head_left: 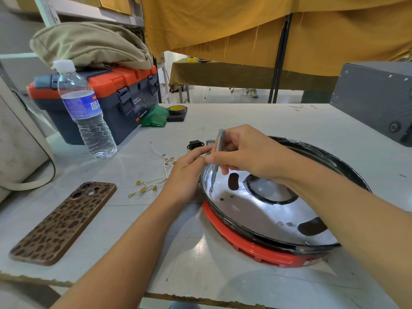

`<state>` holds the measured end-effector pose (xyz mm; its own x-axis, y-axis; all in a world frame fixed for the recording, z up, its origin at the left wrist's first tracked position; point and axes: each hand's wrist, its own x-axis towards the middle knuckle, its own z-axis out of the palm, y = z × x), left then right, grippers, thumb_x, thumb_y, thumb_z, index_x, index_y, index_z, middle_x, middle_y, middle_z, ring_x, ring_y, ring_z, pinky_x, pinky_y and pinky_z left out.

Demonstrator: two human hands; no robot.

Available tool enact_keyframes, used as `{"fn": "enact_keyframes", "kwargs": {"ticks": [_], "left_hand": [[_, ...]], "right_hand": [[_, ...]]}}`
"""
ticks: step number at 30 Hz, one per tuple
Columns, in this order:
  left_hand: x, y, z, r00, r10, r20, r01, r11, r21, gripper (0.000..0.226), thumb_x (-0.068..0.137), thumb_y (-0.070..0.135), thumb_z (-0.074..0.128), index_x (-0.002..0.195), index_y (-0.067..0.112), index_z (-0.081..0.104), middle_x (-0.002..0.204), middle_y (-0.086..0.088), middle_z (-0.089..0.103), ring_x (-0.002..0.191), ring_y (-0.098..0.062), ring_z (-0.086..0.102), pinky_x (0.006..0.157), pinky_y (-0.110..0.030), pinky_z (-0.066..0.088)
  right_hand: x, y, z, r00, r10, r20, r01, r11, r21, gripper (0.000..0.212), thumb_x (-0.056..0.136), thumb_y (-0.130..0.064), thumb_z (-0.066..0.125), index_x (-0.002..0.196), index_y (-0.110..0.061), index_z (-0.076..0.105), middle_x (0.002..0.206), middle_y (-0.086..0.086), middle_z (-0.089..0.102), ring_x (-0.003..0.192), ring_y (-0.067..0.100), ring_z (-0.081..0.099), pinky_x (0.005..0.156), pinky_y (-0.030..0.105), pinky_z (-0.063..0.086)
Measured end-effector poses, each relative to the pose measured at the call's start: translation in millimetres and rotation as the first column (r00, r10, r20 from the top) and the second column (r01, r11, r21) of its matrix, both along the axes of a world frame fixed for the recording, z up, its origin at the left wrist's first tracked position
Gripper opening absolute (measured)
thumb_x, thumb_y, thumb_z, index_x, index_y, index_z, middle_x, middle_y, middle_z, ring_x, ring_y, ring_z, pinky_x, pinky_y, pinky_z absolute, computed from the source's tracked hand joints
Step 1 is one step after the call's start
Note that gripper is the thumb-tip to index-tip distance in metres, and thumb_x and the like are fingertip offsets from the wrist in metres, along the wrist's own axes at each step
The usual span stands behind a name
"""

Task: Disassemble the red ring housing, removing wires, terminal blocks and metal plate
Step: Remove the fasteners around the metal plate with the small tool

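Observation:
The red ring housing [252,246] lies on the white table, with a shiny metal plate [256,210] set inside its black rim. My right hand [243,150] grips a slim grey screwdriver [217,152] held nearly upright, its tip on a screw near the plate's left edge. My left hand [187,172] rests on the housing's left rim, fingers curled towards the screwdriver. Loose white wires with gold terminals [153,177] lie on the table to the left. A black socket part [195,144] and a small grey block [210,142] sit behind my hands.
A phone in a leopard-print case [64,221] lies at the front left. A water bottle [85,112] stands before a blue and orange toolbox [107,101]. A green packet [156,117] and tape roll [177,109] sit behind. A grey box [376,99] occupies the far right.

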<state>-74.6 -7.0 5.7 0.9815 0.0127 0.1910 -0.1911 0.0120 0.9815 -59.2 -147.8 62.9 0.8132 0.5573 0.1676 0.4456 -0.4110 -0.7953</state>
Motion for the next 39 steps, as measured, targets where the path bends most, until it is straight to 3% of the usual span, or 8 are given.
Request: {"fn": "enact_keyframes", "kwargs": {"ticks": [3, 7, 10, 13, 23, 28, 32, 39], "left_hand": [[0, 0, -1, 1.0, 0.002, 0.007, -0.002, 1.0, 0.01, 0.029, 0.097, 0.016, 0.044, 0.113, 0.0, 0.063, 0.081, -0.004, 0.068, 0.068, -0.002, 0.065, 0.06, -0.012, 0.049], [1, 2, -2, 1.0, 0.018, 0.006, -0.018, 0.999, 0.046, 0.025, 0.096, 0.015, 0.045, 0.108, 0.006, 0.066, 0.078, 0.002, 0.069, 0.07, -0.002, 0.065, 0.063, -0.012, 0.049], [1, 2, -1, 1.0, 0.002, 0.009, -0.002, 0.999, 0.039, 0.022, 0.095, 0.009, 0.043, 0.086, 0.007, 0.064, 0.066, 0.004, 0.067, 0.061, -0.002, 0.063, 0.056, -0.011, 0.048], [-1, 2, -1, 1.0, -0.01, 0.005, 0.01, 1.0, 0.004, 0.025, 0.094, 0.004, 0.042, 0.081, 0.008, 0.063, 0.061, 0.004, 0.067, 0.057, -0.003, 0.062, 0.053, -0.012, 0.048], [3, 4, -4, 1.0, -0.028, 0.009, 0.027, 0.999, 0.047, 0.028, 0.097, 0.012, 0.042, 0.11, -0.003, 0.062, 0.08, 0.0, 0.07, 0.071, -0.006, 0.065, 0.062, -0.014, 0.048], [3, 4, -4, 1.0, -0.004, -0.011, 0.004, 0.999, 0.041, 0.026, 0.096, 0.015, 0.044, 0.108, 0.009, 0.066, 0.086, -0.002, 0.071, 0.077, -0.009, 0.066, 0.068, -0.019, 0.05], [2, 4, -2, 1.0, -0.01, 0.017, 0.008, 0.996, 0.084, 0.021, 0.094, 0.008, 0.043, 0.094, 0.007, 0.064, 0.076, 0.001, 0.068, 0.067, -0.004, 0.063, 0.059, -0.012, 0.046], [1, 1, -1, 1.0, -0.003, 0.024, 0.003, 1.0, 0.015, 0.028, 0.093, 0.007, 0.046, 0.114, 0.007, 0.064, 0.087, -0.002, 0.07, 0.071, 0.0, 0.067, 0.059, -0.01, 0.048]], "right_hand": [[-3, 2, -1, 1.0, -0.016, 0.01, 0.016, 1.0, 0.011, 0.016, 0.092, -0.018, 0.061, 0.089, -0.002, 0.063, 0.049, 0.001, 0.06, 0.039, 0.002, 0.045, 0.043, 0.01, 0.036], [-5, 4, -2, 1.0, -0.02, 0.018, 0.02, 1.0, 0.004, 0.02, 0.094, -0.022, 0.058, 0.09, -0.003, 0.062, 0.052, 0.002, 0.062, 0.041, 0.003, 0.049, 0.044, 0.011, 0.038], [-5, 9, -4, 0.995, -0.076, 0.072, 0.074, 0.997, 0.023, 0.031, 0.09, -0.035, 0.063, 0.08, -0.006, 0.063, 0.048, 0.002, 0.061, 0.038, 0.003, 0.048, 0.042, 0.011, 0.037], [-5, 14, -6, 0.988, -0.102, 0.114, 0.1, 0.995, 0.019, 0.03, 0.091, -0.031, 0.062, 0.071, -0.009, 0.06, 0.042, 0.0, 0.057, 0.034, 0.002, 0.047, 0.042, 0.008, 0.034], [-3, 11, -3, 0.989, -0.064, 0.137, 0.082, 0.988, -0.128, 0.024, 0.096, -0.019, 0.05, 0.09, 0.001, 0.061, 0.047, -0.002, 0.057, 0.04, 0.002, 0.047, 0.045, 0.012, 0.037], [-3, 7, -1, 0.996, -0.023, 0.086, 0.033, 0.992, -0.118, 0.023, 0.096, -0.018, 0.049, 0.092, 0.002, 0.06, 0.051, -0.003, 0.053, 0.046, 0.002, 0.048, 0.055, 0.021, 0.045], [-4, 4, 1, 0.999, 0.009, 0.038, -0.004, 0.993, -0.116, 0.016, 0.093, -0.015, 0.053, 0.09, -0.001, 0.059, 0.055, -0.004, 0.054, 0.046, -0.002, 0.046, 0.049, 0.011, 0.039], [-2, 1, 1, 0.998, 0.028, -0.065, -0.031, 0.998, -0.056, 0.019, 0.095, -0.013, 0.053, 0.083, 0.002, 0.056, 0.049, 0.0, 0.055, 0.046, 0.01, 0.042, 0.049, 0.02, 0.036]]}}
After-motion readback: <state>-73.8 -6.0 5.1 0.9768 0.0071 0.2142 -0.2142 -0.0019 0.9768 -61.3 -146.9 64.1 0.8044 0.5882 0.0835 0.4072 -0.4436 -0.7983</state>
